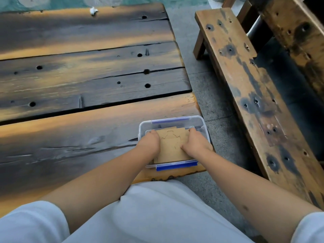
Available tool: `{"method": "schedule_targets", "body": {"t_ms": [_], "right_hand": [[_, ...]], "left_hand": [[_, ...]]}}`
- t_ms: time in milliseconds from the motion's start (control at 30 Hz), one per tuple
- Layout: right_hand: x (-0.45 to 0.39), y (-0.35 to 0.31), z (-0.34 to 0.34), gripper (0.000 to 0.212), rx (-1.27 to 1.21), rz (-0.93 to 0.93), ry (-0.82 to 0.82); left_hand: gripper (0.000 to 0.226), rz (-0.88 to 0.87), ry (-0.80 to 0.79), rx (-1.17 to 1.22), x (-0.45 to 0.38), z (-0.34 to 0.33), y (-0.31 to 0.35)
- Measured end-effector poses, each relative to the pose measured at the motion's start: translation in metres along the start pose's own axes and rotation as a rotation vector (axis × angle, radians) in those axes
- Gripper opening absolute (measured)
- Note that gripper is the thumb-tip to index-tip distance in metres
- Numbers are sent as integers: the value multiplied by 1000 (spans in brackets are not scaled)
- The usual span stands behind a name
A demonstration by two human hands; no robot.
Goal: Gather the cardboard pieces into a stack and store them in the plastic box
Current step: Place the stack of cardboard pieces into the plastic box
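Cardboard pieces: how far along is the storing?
Gathered: the cardboard stack sits in the plastic box, and no loose pieces show on the table. In hand: left hand and right hand press it down. Left: letting go; no lid is visible.

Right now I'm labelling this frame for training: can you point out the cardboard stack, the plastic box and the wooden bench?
cardboard stack [172, 146]: head view, bare top sheet between the hands.
plastic box [177, 166]: head view, blue latch on its near rim.
wooden bench [245, 81]: head view, middle of the seat plank.

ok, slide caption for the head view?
Both hands press cardboard stack into clear plastic box at table corner.
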State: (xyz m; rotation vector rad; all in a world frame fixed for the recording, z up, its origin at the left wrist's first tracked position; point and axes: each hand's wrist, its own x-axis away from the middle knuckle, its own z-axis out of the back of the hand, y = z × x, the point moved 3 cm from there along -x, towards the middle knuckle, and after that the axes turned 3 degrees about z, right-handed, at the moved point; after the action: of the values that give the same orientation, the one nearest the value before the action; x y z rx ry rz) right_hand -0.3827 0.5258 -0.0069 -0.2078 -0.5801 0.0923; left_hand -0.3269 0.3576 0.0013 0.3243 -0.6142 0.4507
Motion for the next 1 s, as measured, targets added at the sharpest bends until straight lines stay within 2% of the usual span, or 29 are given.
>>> {"method": "schedule_targets", "body": {"t_ms": [67, 200, 333, 400, 500, 667, 867, 1000], "right_hand": [[5, -5, 0, 57, -5, 22, 34], [12, -18, -2, 70, 2, 138, 100], [20, -40, 0, 81, 35, 309, 203], [25, -53, 1, 86, 81, 379, 209], [34, -74, 2, 89, 171, 487, 220], [47, -106, 0, 93, 329, 626, 206], [59, -139, -18, 111, 460, 609, 155], [71, -159, -28, 116, 481, 569, 162]], "left_hand": [[40, -15, 31, 19, 4, 6, -5], [34, -121, 158, 9, 16, 19, -21], [50, -260, 384, -65, 33, 27, -39], [64, -253, 432, -125, 39, 28, -54], [84, -177, 419, -179, 47, 28, -79], [92, -93, 431, -222, 61, 36, -113], [94, -25, 465, -151, 78, 48, -159], [98, -17, 447, -111, 83, 53, -190]]}}
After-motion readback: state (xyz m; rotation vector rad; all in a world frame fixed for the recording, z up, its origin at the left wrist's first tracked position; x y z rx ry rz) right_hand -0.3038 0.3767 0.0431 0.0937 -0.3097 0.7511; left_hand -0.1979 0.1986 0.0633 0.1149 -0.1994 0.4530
